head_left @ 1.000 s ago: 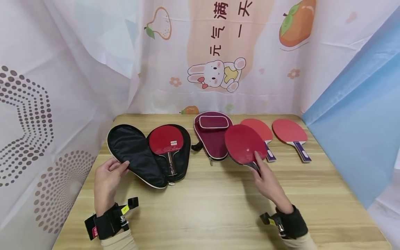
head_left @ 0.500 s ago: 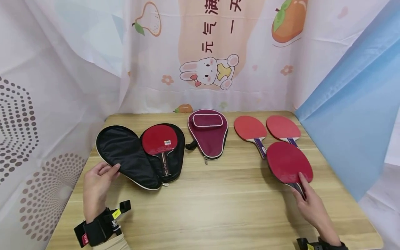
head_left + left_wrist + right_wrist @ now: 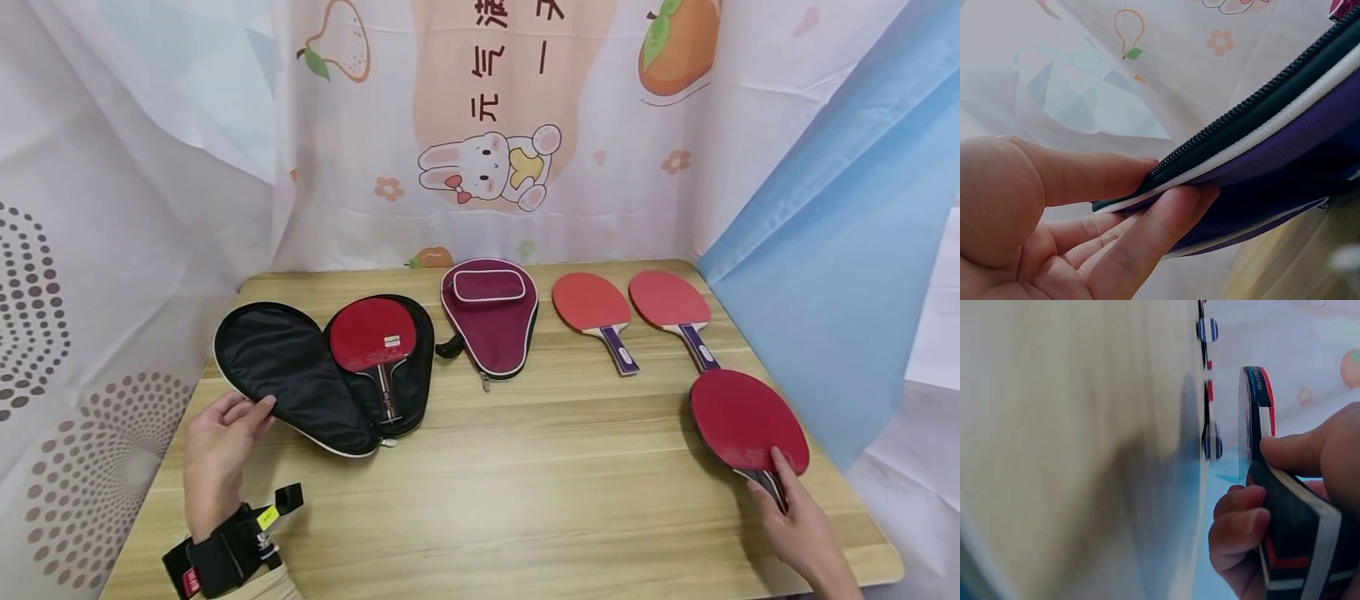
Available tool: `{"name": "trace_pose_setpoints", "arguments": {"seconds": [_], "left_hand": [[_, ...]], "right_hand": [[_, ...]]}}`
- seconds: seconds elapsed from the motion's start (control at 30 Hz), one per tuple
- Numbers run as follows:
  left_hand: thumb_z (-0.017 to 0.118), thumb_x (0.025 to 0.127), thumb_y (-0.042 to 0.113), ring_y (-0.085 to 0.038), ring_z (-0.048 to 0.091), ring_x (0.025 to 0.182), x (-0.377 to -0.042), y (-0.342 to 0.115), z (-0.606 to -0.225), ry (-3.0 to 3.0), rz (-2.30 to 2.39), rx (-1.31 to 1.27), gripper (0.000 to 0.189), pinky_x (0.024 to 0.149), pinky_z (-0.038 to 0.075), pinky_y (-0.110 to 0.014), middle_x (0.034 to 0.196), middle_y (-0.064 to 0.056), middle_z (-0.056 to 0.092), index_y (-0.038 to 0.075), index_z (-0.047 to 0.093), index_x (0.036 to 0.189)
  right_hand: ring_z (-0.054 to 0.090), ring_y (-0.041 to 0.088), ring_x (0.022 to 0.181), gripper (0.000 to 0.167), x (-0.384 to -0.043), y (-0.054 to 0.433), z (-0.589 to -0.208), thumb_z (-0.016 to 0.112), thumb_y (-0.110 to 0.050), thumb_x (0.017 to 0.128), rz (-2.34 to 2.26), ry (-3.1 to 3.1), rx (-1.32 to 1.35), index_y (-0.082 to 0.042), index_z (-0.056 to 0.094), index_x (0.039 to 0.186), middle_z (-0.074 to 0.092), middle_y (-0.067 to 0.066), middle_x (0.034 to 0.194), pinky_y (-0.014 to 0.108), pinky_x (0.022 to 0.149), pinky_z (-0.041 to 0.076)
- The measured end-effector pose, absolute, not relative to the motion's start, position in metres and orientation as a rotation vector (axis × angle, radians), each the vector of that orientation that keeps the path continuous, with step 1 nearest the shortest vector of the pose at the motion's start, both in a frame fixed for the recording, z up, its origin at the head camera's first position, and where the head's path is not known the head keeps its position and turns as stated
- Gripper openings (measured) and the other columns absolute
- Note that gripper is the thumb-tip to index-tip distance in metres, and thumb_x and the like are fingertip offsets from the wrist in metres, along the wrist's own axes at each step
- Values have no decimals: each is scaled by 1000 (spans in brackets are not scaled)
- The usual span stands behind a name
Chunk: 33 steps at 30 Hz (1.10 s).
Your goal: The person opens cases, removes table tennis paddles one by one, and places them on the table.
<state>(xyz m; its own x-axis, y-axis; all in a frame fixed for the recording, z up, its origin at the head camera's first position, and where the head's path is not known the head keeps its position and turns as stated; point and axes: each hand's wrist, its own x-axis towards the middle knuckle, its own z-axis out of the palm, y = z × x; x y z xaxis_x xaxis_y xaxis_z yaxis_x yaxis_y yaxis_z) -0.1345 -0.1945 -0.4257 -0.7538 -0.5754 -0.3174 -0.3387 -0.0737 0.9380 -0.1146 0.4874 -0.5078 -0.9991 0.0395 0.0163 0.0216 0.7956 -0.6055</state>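
Observation:
Between thumb and fingers, my left hand (image 3: 221,442) pinches the edge of the unzipped black paddle case's flap (image 3: 288,367). The left wrist view shows that zippered, white-piped edge (image 3: 1254,119) up close. In the other half of the case lies a red table tennis paddle (image 3: 371,333), handle toward me. At the right of the table, my right hand (image 3: 802,529) grips a second dark-red paddle (image 3: 750,421) by its handle. In the right wrist view the fingers and thumb curl round the black handle (image 3: 1297,544), and the paddle is off the table there.
A maroon paddle case (image 3: 495,333) lies at the back middle. To its right rest two lighter red paddles, one (image 3: 592,302) beside the other (image 3: 669,300), both with blue handles. Printed curtain (image 3: 495,225) borders the wooden table (image 3: 525,492) behind.
My right hand has carried the dark-red paddle from over the maroon case and nearest paddle to the table's right front. The left hand keeps its pinch on the flap. The view has shifted right.

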Motion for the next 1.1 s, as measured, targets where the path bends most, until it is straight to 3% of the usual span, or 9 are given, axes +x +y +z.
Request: {"name": "trace_pose_setpoints", "arguments": {"seconds": [0.1, 0.23, 0.33, 0.47, 0.63, 0.83, 1.0, 1.07, 1.1], "left_hand": [[74, 89, 11, 0, 68, 70, -136, -194, -425, -2008, -1922, 1016, 23, 68, 58, -15, 74, 11, 68, 3, 58, 104], [73, 90, 10, 0, 67, 68, -136, -194, -425, -2014, -1905, 1008, 21, 66, 57, -14, 72, 11, 67, 3, 57, 101], [74, 89, 9, 0, 68, 67, -135, -194, -425, -2007, -1910, 1009, 18, 66, 57, -15, 72, 11, 68, 5, 59, 98], [73, 90, 10, -1, 68, 68, -135, -193, -425, -2013, -1907, 1006, 16, 66, 58, -15, 72, 11, 68, 6, 60, 99], [73, 90, 10, -1, 68, 69, -135, -193, -423, -1996, -1927, 1010, 22, 66, 57, -14, 74, 11, 69, 4, 59, 106], [74, 89, 10, -1, 69, 69, -134, -194, -424, -1992, -1932, 1005, 17, 68, 58, -16, 73, 10, 69, 6, 61, 98], [75, 89, 11, -1, 69, 70, -134, -194, -425, -2003, -1931, 996, 23, 69, 58, -15, 73, 10, 69, 2, 59, 104], [75, 89, 12, -1, 69, 71, -134, -194, -426, -2005, -1932, 995, 25, 69, 58, -15, 74, 9, 68, 1, 58, 105], [74, 89, 12, 0, 69, 71, -134, -194, -426, -2007, -1932, 995, 25, 70, 58, -15, 74, 9, 68, 1, 58, 105]], "right_hand": [[5, 47, 144, 69, -111, 494, -510, 41, -23, 107, 1011, -2991, -92, 2, 1, 156, 8, 44, 152, 7, 109, -5], [9, 61, 139, 69, -113, 498, -511, 40, -26, 108, 1033, -3027, -139, 1, -1, 156, 7, 45, 151, 35, 122, -4], [10, 65, 136, 70, -115, 499, -511, 39, -28, 108, 1061, -3045, -158, 2, -3, 156, 6, 45, 151, 55, 120, -2], [8, 65, 136, 70, -116, 500, -511, 38, -29, 108, 1083, -3059, -161, 3, -3, 155, 5, 47, 150, 60, 118, -1], [12, 68, 133, 71, -119, 500, -510, 37, -30, 108, 1067, -3088, -161, 4, -3, 155, 6, 49, 147, 72, 110, 11], [15, 69, 130, 71, -124, 502, -511, 37, -31, 108, 1053, -3123, -127, 4, -3, 155, 11, 50, 146, 76, 105, 17], [18, 70, 129, 69, -127, 508, -514, 39, -29, 108, 1039, -3118, -76, 5, 1, 155, 14, 51, 144, 74, 108, 12], [18, 71, 128, 69, -129, 511, -514, 39, -28, 108, 1037, -3122, -58, 5, 1, 155, 15, 52, 143, 68, 115, 6], [19, 71, 127, 69, -129, 512, -514, 40, -27, 108, 1024, -3127, -40, 6, 2, 155, 16, 52, 143, 58, 120, 4]]}}
